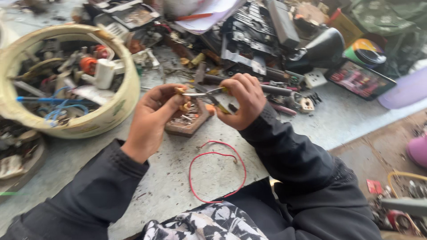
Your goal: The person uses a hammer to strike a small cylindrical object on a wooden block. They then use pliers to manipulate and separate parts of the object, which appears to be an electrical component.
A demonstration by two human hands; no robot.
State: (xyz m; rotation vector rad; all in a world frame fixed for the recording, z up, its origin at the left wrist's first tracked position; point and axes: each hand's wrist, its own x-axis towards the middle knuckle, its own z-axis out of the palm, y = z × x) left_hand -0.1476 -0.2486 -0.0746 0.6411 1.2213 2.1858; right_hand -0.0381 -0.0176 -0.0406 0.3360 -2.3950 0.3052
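My right hand (243, 101) grips a pair of pliers with yellow-and-black handles (216, 100), jaws pointing left. My left hand (153, 118) pinches a small brass-coloured part (181, 91) at the tip of the pliers' jaws. Both hands hover over a small brown wooden tray (187, 126) holding tiny metal bits. A loop of red wire (216, 171) lies on the grey worktop (178, 178) just in front of the hands, near the table's edge.
A round cream tub (120, 89) full of wires and parts stands at the left. Black electronic scrap (258, 26), a phone-like device (359, 80) and a tape roll (367, 52) crowd the back. More parts lie on the floor at right (400, 200).
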